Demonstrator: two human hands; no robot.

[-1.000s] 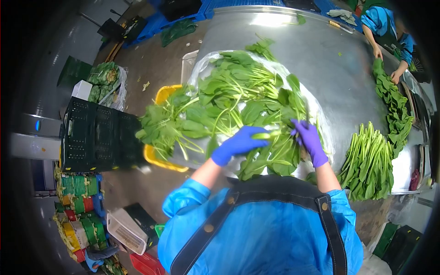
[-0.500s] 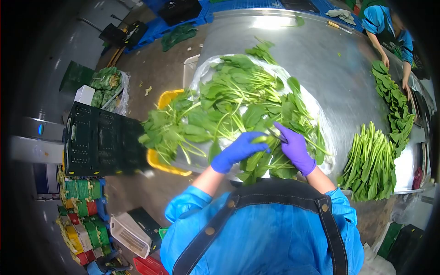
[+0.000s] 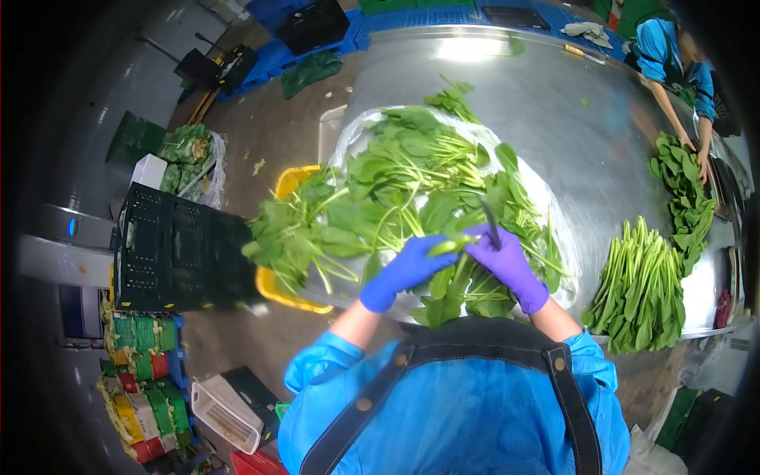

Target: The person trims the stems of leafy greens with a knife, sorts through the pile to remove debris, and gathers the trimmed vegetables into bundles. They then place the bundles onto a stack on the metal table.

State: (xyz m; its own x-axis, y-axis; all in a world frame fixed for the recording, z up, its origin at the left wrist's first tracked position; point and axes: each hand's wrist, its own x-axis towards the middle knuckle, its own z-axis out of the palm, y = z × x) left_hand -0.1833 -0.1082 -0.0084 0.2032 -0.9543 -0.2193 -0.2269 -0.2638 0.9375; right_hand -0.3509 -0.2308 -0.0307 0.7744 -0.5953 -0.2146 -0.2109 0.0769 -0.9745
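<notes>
Starting far left, a dark crate (image 3: 182,249) stands beside the work, and next to it the rim of a yellow crate (image 3: 294,298) peeks out from under loose leaves. Now the big heap of greens (image 3: 419,162), sprawled over a crumpled plastic sheet (image 3: 564,229) on the metal surface (image 3: 562,111), leaves and stems pointing every way. Right in front of the heap, here's the action: the left hand (image 3: 408,271), gloved in blue, has its fingers curled in and holds a green stalk (image 3: 445,248), pale end turned towards the other glove. Just beside it, there's the dark blade (image 3: 490,222), standing up out of the right hand (image 3: 507,257), purple glove closed about its lower end. So, 2 hands, 1 stalk, 1 blade, and they're close together! This looks like the trimming step, though whether the edge touches the stalk I can't tell. The next move, I'd judge, calls for a steady left grip, the blade brought squarely to the stalk and the gloved fingertips kept out of its path. Further right, a tidy bunch of greens (image 3: 640,289) lies with its stems lined up, and beyond it a co-worker's 2 hands (image 3: 698,157) are down at a leafy row (image 3: 687,210) along the surface's far edge.
</notes>
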